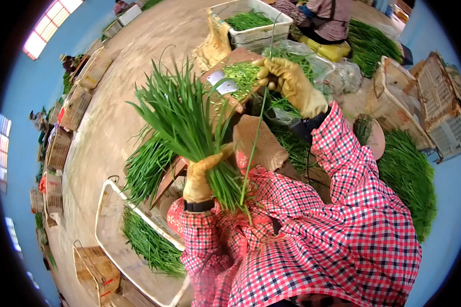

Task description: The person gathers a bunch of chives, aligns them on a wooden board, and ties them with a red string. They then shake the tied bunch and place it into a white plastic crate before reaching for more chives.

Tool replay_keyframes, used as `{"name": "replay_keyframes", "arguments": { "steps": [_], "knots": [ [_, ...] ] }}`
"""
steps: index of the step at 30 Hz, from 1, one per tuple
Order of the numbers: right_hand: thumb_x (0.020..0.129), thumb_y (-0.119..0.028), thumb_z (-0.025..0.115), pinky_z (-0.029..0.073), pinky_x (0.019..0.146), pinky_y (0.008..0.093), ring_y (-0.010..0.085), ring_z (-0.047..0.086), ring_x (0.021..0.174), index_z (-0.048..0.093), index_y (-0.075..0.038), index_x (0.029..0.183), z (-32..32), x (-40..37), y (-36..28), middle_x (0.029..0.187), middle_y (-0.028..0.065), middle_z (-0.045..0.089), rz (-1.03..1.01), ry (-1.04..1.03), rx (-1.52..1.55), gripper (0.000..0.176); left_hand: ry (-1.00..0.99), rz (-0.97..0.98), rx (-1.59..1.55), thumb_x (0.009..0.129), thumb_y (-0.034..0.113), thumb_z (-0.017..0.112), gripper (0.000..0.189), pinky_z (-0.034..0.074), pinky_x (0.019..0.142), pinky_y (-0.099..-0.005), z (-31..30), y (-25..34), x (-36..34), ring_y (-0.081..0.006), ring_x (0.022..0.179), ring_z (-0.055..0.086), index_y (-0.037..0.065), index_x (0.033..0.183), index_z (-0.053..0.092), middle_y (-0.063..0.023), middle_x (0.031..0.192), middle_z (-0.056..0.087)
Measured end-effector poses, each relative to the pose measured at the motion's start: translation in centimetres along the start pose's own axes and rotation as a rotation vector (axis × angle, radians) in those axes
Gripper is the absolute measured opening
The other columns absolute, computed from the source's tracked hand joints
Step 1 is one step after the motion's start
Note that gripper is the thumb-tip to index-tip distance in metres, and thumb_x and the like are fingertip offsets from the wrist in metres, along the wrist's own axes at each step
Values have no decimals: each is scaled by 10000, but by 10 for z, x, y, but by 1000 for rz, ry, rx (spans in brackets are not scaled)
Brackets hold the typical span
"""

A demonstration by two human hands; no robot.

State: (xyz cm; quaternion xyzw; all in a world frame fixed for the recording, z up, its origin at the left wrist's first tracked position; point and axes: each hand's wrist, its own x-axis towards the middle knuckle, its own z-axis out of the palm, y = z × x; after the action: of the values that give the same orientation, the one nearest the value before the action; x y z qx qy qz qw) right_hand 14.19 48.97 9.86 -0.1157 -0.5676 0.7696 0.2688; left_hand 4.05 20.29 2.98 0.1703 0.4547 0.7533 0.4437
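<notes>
A thick bunch of long green stalks is gripped in my left hand, which wears a yellowish glove. Its leaves fan out up and to the left, and the lower ends point down over my lap. My right hand, in a similar glove, is raised to the right with its fingers curled together around a single long green stalk that hangs down toward the bunch's lower ends. Between the hands, a small board bears chopped green bits and a pale card.
A white crate holding greens stands at lower left, another crate at top centre. Heaps of greens lie at right beside stacked crates. A person sits at the top right. Crates line the left wall.
</notes>
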Motion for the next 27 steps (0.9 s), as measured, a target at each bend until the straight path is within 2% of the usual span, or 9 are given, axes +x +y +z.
{"name": "replay_keyframes", "arguments": {
  "steps": [1,2,4,6,9,14,16,21,27],
  "knots": [
    [992,-252,546,497,578,214,107,615,705,642,5,1114,15,0,6,844,55,667,33,-37,42,301,-67,-22,-47,787,113,598,462,555,863,-409,6,7,1,-324,1117,613,-94,1200,583,-208,1225,626],
    [989,-260,553,503,562,225,112,617,687,643,4,1112,28,1,11,849,62,674,67,-72,83,305,-82,-2,14,783,107,597,467,560,856,-402,0,5,8,-339,1091,622,-99,1202,576,-214,1258,605],
    [983,-251,566,510,522,243,144,656,691,623,1,1084,41,8,34,860,91,698,109,-185,274,278,-91,-65,-82,784,102,600,458,562,843,-379,12,4,6,-326,1093,622,-100,1194,582,-213,1238,615],
    [978,-252,574,513,550,226,159,681,738,618,-9,1082,50,13,42,875,94,702,125,-121,245,267,-108,-59,59,762,63,639,461,563,829,-352,2,-3,9,-271,965,664,-73,1198,573,-168,1075,681],
    [980,-255,571,519,625,230,167,680,762,630,0,1083,56,13,30,891,70,697,63,-143,176,281,-5,-89,-78,729,42,667,440,557,829,-341,15,-4,-1,-235,895,669,-44,1153,585,-125,986,688],
    [994,-245,522,504,595,216,121,633,720,649,-17,1093,39,13,-3,876,60,694,15,93,138,279,-14,-72,-66,710,34,675,429,559,823,-346,-3,-13,-5,-238,881,666,-34,1123,581,-120,968,680],
    [991,-263,535,501,642,182,84,609,757,637,-30,1128,23,12,-9,867,1,650,-52,25,58,289,-26,-116,-61,708,37,675,430,558,821,-343,-9,-12,-9,-237,886,666,-30,1122,580,-118,974,678],
    [996,-192,523,307,514,195,53,387,543,656,41,1056,-15,18,6,658,-41,511,-103,29,-160,275,-56,-107,10,705,30,672,452,545,842,-336,-11,-15,-8,-247,920,661,-38,1142,574,-120,1001,670],
    [1000,-172,483,300,510,198,56,394,547,649,62,1058,-41,20,14,663,-35,501,-4,94,-169,293,-119,-112,183,714,24,653,445,541,850,-332,4,-10,0,-248,940,660,-40,1150,589,-130,1050,671]
  ]
}}
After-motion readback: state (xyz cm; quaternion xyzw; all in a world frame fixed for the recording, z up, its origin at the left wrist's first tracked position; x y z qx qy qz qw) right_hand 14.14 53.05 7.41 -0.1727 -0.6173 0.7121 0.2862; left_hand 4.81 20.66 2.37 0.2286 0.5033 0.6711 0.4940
